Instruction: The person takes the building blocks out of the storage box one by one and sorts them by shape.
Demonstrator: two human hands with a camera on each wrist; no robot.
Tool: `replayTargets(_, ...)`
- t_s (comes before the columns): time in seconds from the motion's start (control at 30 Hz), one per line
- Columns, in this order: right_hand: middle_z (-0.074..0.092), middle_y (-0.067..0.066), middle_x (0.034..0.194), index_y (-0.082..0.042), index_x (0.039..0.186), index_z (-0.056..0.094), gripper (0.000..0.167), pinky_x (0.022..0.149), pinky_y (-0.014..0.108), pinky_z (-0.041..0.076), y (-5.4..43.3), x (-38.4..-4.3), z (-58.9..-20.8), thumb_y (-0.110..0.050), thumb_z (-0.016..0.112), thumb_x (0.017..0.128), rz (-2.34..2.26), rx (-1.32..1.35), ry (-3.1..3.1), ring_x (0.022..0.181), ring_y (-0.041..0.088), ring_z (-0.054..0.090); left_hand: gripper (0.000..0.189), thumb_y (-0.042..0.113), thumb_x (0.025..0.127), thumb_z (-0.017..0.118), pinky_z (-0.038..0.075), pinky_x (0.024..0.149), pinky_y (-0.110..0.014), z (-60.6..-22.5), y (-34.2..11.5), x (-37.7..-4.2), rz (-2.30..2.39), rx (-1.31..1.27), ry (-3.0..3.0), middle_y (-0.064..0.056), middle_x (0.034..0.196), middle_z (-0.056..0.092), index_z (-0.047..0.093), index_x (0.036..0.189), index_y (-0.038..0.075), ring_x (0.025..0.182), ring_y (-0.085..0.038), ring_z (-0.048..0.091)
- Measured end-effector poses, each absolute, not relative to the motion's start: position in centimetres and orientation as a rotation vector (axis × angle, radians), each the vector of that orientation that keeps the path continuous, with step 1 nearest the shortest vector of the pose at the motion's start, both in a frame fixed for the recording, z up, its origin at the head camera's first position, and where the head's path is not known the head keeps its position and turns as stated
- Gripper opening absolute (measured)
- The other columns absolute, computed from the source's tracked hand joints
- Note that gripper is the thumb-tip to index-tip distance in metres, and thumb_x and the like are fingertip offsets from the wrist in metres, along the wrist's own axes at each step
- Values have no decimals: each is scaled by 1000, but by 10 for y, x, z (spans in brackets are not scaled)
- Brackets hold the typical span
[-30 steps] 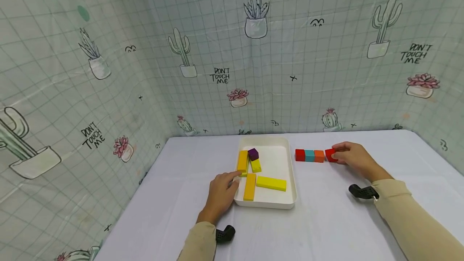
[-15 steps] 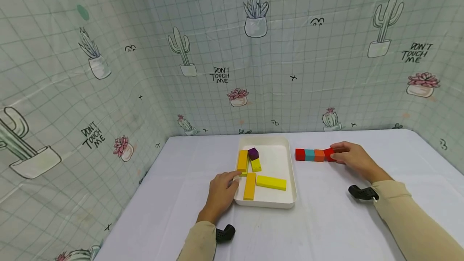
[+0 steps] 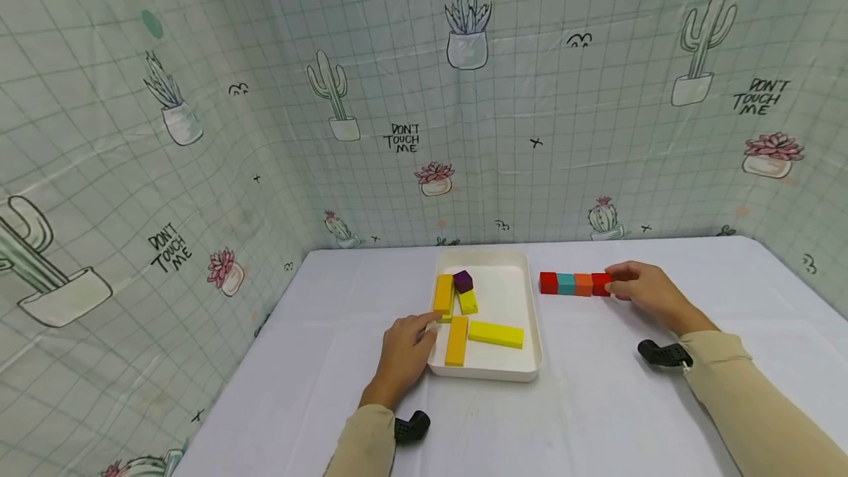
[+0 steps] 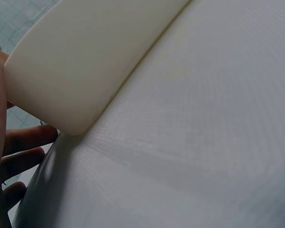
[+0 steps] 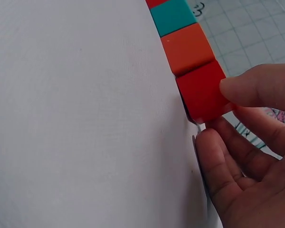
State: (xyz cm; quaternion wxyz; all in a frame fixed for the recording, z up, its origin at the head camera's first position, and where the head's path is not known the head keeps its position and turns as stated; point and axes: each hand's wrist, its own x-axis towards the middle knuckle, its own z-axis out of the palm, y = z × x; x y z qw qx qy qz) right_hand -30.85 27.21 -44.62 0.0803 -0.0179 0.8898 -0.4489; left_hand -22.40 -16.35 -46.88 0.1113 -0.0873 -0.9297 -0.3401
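Right of centre in the head view: right hand (image 3: 648,291) has fingers curled, gap no wider than the end red block (image 3: 601,284) pinched at the fingertips. Block sits flush against the orange block (image 3: 583,285); teal block (image 3: 566,284) and second red block (image 3: 548,283) continue the row leftward. Handling guess: light, rigid, smooth, slightly slick, hard to damage. Best hold: opposite side faces, clear of the orange joint.

Lower centre: left hand (image 3: 402,352), fingers loosely bent, index over the left rim of the white tray (image 3: 486,375); can't tell if it grips. Tray looks like stiff, light plastic; take it by the wall.

No brand or label readable on blocks or tray. Backdrop (image 3: 556,109) reads "DON'T TOUCH ME" at left, centre and upper right.
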Motion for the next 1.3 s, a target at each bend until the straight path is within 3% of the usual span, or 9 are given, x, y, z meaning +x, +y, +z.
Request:
replayTargets(0.27, 48, 31, 138, 4, 143, 45, 54, 89, 43, 48, 271, -311, -446, -24, 55, 99, -1319, -59, 2657, 110, 38, 57, 34, 22, 100, 54, 42, 101, -52, -469, -164, -224, -989, -260, -2730, -4, 119, 69, 69, 130, 20, 110, -25, 59)
replayTargets(0.5, 46, 31, 141, 5, 143, 44, 54, 95, 48, 50, 272, -313, -443, -25, 56, 99, -1335, -76, 2634, 110, 35, 60, 34, 22, 100, 54, 41, 102, -52, -468, -165, -227, -967, -278, -2729, -3, 120, 70, 69, 130, 19, 111, -25, 59)
replayTargets(0.73, 53, 31, 134, 8, 139, 47, 53, 86, 39, 55, 268, -310, -425, -24, 59, 98, -1298, -161, 2747, 107, 36, 61, 34, 23, 100, 53, 40, 104, -52, -469, -165, -226, -976, -272, -2732, -3, 122, 69, 69, 130, 19, 113, -26, 59)
replayTargets(0.97, 60, 27, 127, 6, 135, 52, 48, 81, 35, 55, 241, -304, -408, -27, 60, 100, -1341, -243, 2828, 107, 36, 61, 33, 22, 100, 54, 41, 103, -53, -469, -165, -224, -989, -284, -2730, -4, 121, 69, 69, 129, 18, 113, -27, 59)
replayTargets(1.13, 61, 21, 129, 0, 135, 54, 50, 86, 36, 53, 215, -306, -398, -34, 63, 99, -1481, -305, 2681, 110, 35, 61, 34, 23, 100, 54, 41, 103, -53, -466, -166, -226, -979, -287, -2724, -5, 121, 69, 69, 130, 18, 113, -28, 59)
replayTargets(1.3, 62, 21, 129, 0, 135, 55, 49, 87, 38, 55, 194, -309, -398, -28, 66, 97, -1608, -348, 2506, 110, 35, 61, 35, 24, 100, 53, 40, 104, -53, -466, -165, -224, -1007, -283, -2735, -5, 123, 69, 68, 131, 18, 115, -28, 58)
